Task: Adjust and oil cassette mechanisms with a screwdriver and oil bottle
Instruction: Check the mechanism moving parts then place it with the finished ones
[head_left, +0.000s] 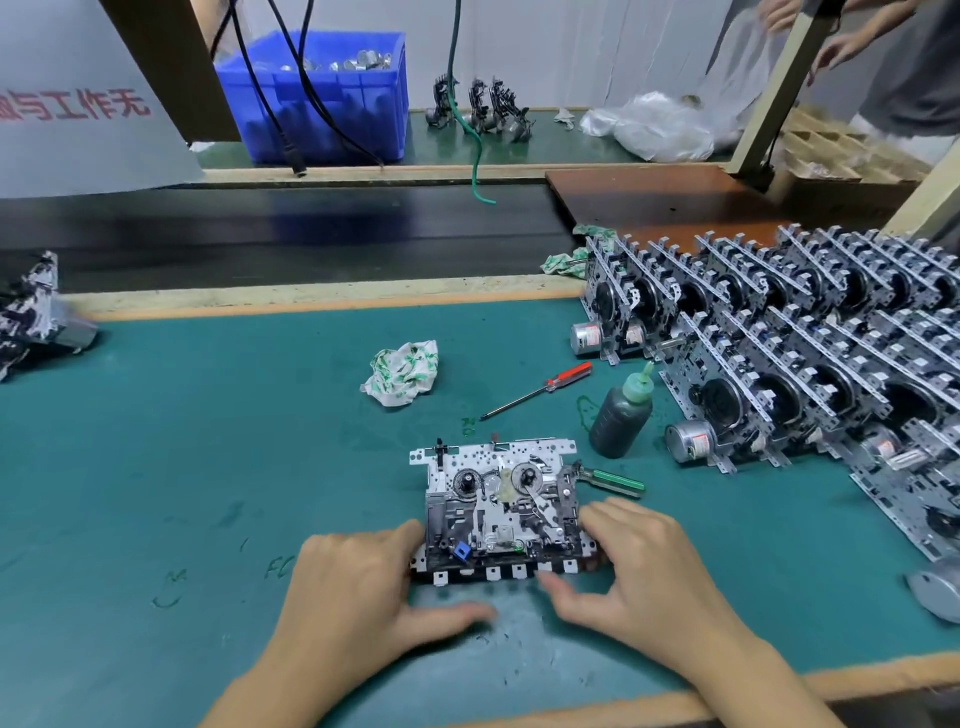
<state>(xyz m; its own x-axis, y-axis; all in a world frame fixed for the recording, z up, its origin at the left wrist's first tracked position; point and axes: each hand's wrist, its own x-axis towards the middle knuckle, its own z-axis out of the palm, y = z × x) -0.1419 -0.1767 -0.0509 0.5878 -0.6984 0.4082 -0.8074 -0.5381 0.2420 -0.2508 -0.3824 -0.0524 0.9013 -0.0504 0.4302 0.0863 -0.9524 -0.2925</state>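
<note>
A metal cassette mechanism (498, 509) lies flat on the green mat (208, 467), its two reels facing up. My left hand (358, 587) holds its left edge, fingers curled against the side and thumb stretched along the mat. My right hand (639, 566) holds the right edge in the same way, thumb below the front rim. A red-handled screwdriver (540, 389) lies loose behind the mechanism. The dark oil bottle (621, 415) with a green nozzle stands to its right. A green-handled tool (613, 480) lies by the mechanism's right corner.
Several finished mechanisms (789, 343) stand stacked in rows at the right. A crumpled cloth (402, 371) sits mid-mat. Another mechanism (31, 312) lies at the far left. Behind the conveyor belt (260, 234) is a blue bin (332, 104); a person's hands (831, 47) move top right.
</note>
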